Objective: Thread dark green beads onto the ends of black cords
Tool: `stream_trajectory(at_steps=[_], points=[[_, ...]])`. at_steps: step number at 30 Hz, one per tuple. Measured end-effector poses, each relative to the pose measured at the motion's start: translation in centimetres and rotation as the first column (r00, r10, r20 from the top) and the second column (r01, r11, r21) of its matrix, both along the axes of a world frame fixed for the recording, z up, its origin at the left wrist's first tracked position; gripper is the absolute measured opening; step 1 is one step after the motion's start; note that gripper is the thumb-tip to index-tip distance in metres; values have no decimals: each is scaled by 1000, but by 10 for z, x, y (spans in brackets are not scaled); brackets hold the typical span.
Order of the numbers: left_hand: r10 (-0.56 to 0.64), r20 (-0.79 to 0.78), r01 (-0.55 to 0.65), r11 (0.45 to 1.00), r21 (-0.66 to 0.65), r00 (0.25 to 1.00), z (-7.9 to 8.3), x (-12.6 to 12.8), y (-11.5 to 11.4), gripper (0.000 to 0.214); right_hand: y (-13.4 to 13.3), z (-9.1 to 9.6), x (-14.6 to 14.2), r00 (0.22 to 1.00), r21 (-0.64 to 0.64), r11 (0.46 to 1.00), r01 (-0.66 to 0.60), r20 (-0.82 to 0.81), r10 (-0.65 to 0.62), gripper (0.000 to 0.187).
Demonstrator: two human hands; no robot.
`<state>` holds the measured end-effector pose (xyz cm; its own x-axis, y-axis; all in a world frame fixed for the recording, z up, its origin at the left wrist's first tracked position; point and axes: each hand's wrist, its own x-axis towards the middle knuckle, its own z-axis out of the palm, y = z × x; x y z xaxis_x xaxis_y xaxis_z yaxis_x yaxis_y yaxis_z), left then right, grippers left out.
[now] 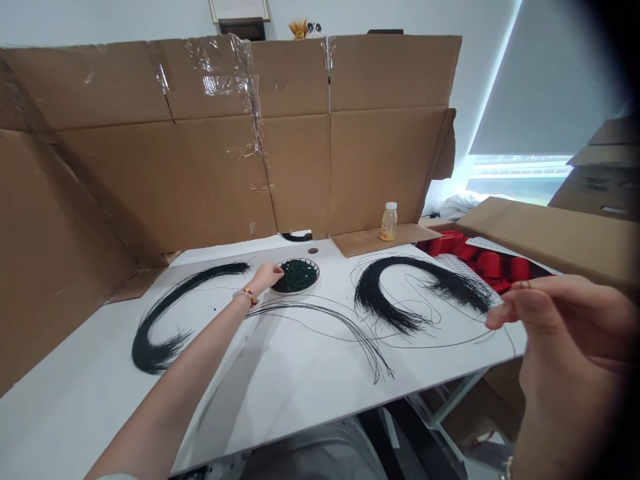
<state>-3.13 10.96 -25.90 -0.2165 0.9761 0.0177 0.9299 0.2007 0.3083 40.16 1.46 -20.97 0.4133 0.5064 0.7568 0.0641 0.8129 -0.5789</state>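
Dark green beads [296, 276] heap in a shallow round dish [316, 265] on the white bench [280, 387], and the left hand [266, 277] rests curled at the dish's edge, fingertips against the beads; whether it has hold of any, I cannot tell. The right hand [565, 327] is raised off the bench's right side, fingers loosely bunched; it may pinch a thin strand, but that is too fine to tell. Two curved bundles of black fibres [155, 350] and [395, 290] lie to either side of the dish, with a looser black strand spray [345, 327] between them, just below it – and red cups [490, 265] sit in a box beyond.
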Motion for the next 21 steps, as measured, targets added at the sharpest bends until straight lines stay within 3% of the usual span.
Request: stream_trajectory(at_steps=[3, 5, 10, 13, 15, 18, 21], points=[[-50, 27, 49, 998, 36, 998, 7, 4, -12, 31, -22, 8, -20, 994, -78, 994, -76, 66, 82, 8], [-96, 30, 94, 994, 61, 995, 8, 10, -33, 30, -28, 8, -25, 978, -86, 987, -137, 146, 149, 6], [-217, -13, 217, 972, 85, 976, -15, 33, -137, 15, -27, 3, -26, 953, -40, 978, -202, 222, 206, 9], [-220, -51, 224, 971, 89, 974, -31, 46, -200, 16, -26, 0, -29, 954, -89, 979, -184, 225, 200, 7], [-187, -74, 194, 975, 104, 979, -38, 51, -227, 22, -25, -2, -31, 946, -108, 978, -177, 256, 199, 6], [-155, -106, 168, 978, 123, 982, -43, 53, -246, 27, -23, -6, -33, 922, -133, 977, -168, 328, 203, 5], [-143, -132, 162, 976, 144, 981, -49, 52, -250, 29, -19, -9, -32, 905, -122, 979, -161, 377, 195, 6]])
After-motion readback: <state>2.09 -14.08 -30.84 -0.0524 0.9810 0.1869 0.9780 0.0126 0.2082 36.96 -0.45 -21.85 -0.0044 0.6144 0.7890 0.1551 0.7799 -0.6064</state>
